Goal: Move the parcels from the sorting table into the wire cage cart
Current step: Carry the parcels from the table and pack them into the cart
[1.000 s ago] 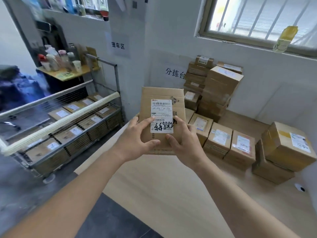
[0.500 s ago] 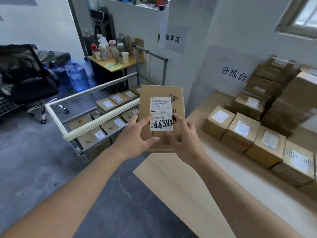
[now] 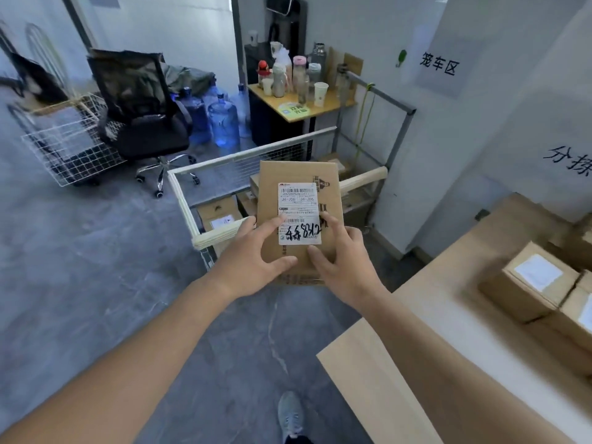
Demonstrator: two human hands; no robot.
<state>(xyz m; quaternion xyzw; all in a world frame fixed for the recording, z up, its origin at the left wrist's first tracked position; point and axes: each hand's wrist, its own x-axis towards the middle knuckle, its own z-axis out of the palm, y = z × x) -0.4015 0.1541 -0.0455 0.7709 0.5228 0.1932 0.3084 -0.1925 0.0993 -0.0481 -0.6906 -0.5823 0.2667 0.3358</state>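
While the parcel point(image 3: 299, 219) was gripped at its lower end by the left hand point(image 3: 253, 261) and right hand point(image 3: 344, 261), it was held mid-frame before the wire cage cart point(image 3: 256, 155). Carrying was judged under way; lowering over the rail was required next.

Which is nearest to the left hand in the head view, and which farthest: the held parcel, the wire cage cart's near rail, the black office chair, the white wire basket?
1. Held parcel: gripped by the left hand.
2. Wire cage cart near rail: just beyond, slightly left.
3. Black office chair: farther back left.
4. White wire basket: far left, beyond the chair.
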